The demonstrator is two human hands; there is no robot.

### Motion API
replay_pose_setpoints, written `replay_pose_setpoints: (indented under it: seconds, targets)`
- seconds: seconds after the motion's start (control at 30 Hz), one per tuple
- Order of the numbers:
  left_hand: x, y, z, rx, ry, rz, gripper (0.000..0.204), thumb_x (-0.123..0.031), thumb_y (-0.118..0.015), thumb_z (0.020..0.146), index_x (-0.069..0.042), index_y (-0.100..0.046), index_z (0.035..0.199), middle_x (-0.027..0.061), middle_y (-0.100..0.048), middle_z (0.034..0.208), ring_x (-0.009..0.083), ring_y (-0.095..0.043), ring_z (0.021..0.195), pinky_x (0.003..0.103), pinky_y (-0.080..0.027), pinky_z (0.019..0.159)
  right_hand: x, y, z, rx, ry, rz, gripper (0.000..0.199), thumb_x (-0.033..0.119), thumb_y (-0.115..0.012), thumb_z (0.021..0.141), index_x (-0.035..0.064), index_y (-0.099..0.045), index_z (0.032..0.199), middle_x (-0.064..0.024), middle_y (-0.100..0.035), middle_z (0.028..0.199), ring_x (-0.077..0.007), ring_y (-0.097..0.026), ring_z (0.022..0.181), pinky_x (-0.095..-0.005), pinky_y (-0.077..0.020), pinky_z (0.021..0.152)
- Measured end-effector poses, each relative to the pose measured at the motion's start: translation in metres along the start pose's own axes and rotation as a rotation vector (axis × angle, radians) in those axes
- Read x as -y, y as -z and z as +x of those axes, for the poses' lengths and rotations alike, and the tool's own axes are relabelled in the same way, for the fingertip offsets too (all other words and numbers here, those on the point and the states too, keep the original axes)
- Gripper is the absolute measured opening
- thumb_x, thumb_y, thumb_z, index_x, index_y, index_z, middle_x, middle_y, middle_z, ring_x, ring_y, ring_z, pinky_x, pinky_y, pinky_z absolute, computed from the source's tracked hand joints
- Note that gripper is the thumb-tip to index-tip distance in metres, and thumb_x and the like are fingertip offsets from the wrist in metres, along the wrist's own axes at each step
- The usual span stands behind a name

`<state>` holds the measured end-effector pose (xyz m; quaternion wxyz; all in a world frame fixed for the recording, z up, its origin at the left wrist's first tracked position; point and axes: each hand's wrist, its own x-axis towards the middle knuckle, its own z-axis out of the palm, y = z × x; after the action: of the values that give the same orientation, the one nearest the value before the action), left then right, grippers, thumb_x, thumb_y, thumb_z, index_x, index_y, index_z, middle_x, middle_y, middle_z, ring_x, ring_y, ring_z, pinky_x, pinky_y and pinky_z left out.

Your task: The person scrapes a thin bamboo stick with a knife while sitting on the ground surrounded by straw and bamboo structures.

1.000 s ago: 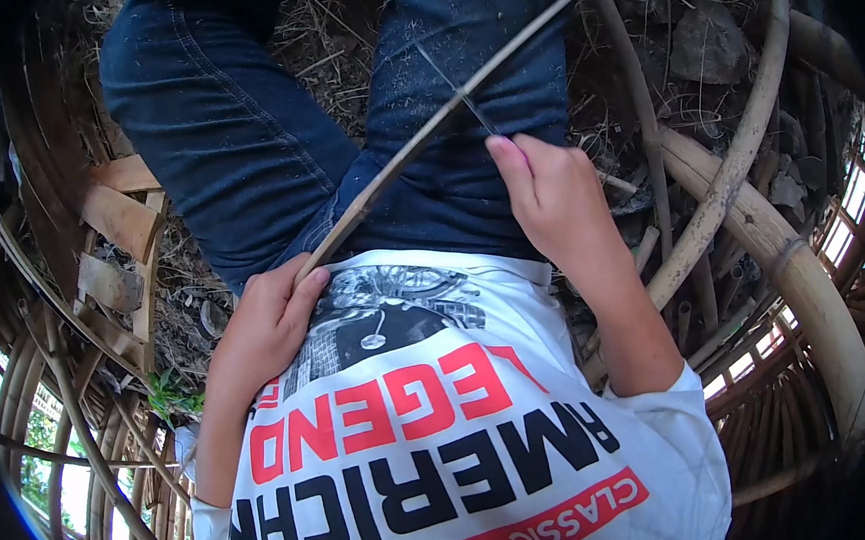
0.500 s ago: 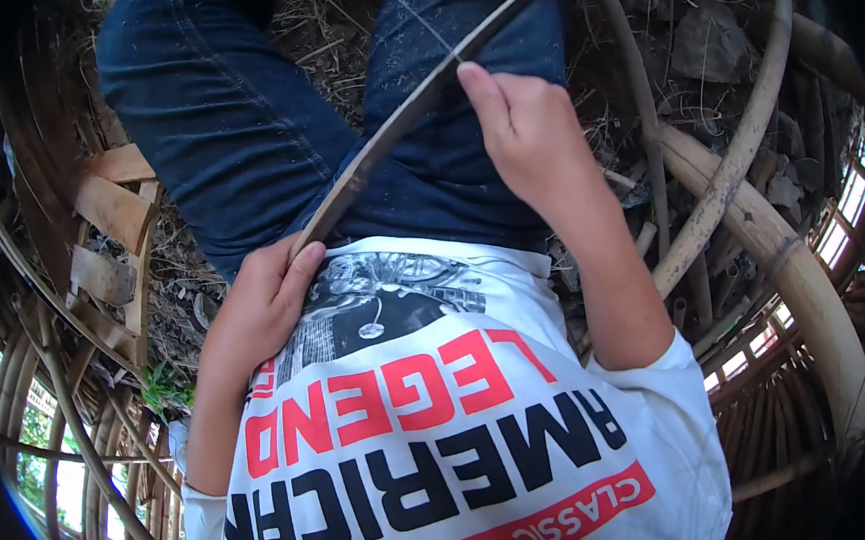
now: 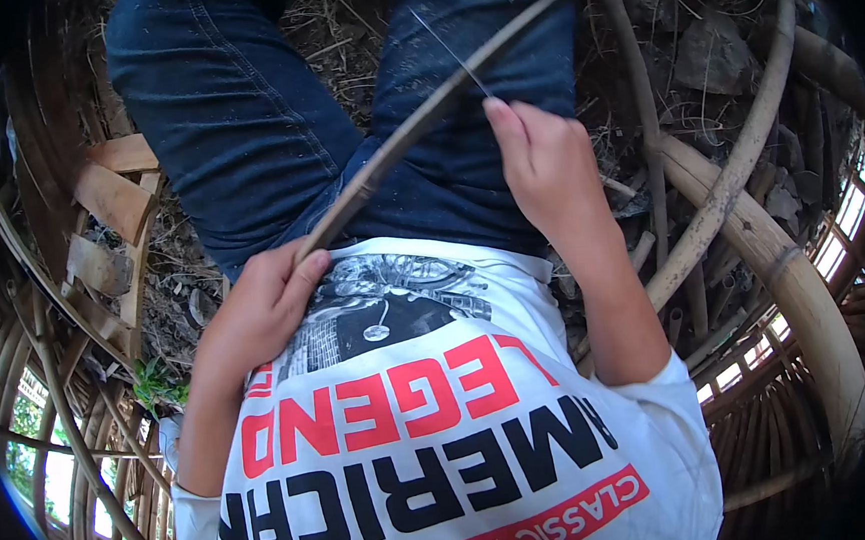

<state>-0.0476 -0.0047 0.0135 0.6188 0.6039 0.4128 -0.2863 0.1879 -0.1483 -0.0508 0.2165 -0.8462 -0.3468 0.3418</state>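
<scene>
A long, slightly bent bamboo strip (image 3: 413, 133) slants across my lap, from my waist on the left up to the far right over my knee. My left hand (image 3: 266, 304) is closed around its near end, against my shirt hem. My right hand (image 3: 554, 169) is closed, thumb uppermost, on the near end of a thin, straight grey piece (image 3: 440, 44) like a narrow blade or wire. This piece crosses the bamboo strip near its far part and points up and left. Its gripped end is hidden in my fingers.
My legs in dark jeans (image 3: 231, 113) lie under the strip. Thick bamboo poles (image 3: 783, 265) and a curved branch (image 3: 736, 168) stand on the right. Broad bamboo pieces (image 3: 112, 202) sit on the left. Dry debris and a flat stone (image 3: 713, 55) cover the ground.
My right hand has moved down and slightly right, drawing the thin grey piece along across the strip. The strip's far end has dipped a little; my left hand keeps its hold.
</scene>
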Motion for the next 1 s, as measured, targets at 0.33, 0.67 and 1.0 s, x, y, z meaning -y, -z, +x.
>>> replay_pose_setpoints:
  seconds: [0.33, 0.67, 1.0]
  targets:
    - [0.009, -0.002, 0.003, -0.047, -0.069, -0.027, 0.037, -0.028, -0.048, 0.102, 0.007, -0.056, 0.092, 0.0129, -0.054, 0.067, 0.0128, -0.046, 0.067, 0.033, -0.043, 0.065, 0.006, 0.002, 0.007, -0.021, 0.038, 0.025, 0.044, 0.035, -0.054, 0.097, 0.0003, -0.065, 0.072, -0.0263, -0.06, 0.067, -0.0465, -0.06, 0.067, -0.0511, -0.0488, 0.06]
    - [0.0, 0.003, 0.007, -0.016, 0.047, -0.016, 0.035, -0.027, -0.048, 0.102, 0.005, -0.056, 0.091, 0.0111, -0.052, 0.067, 0.0129, -0.044, 0.066, 0.032, -0.042, 0.065, 0.015, 0.003, 0.017, 0.009, -0.008, 0.067, 0.049, 0.036, -0.051, 0.098, -0.0032, -0.063, 0.07, -0.0277, -0.058, 0.069, -0.0464, -0.06, 0.07, -0.0509, -0.0468, 0.06]
    - [0.003, 0.002, 0.006, 0.001, 0.053, 0.005, 0.036, -0.026, -0.047, 0.102, 0.007, -0.057, 0.097, 0.0078, -0.053, 0.069, 0.011, -0.045, 0.07, 0.03, -0.043, 0.066, 0.02, -0.001, 0.022, -0.023, 0.079, -0.126, 0.049, 0.041, -0.053, 0.097, 0.0014, -0.064, 0.069, -0.0242, -0.061, 0.063, -0.0427, -0.063, 0.063, -0.0488, -0.052, 0.057]
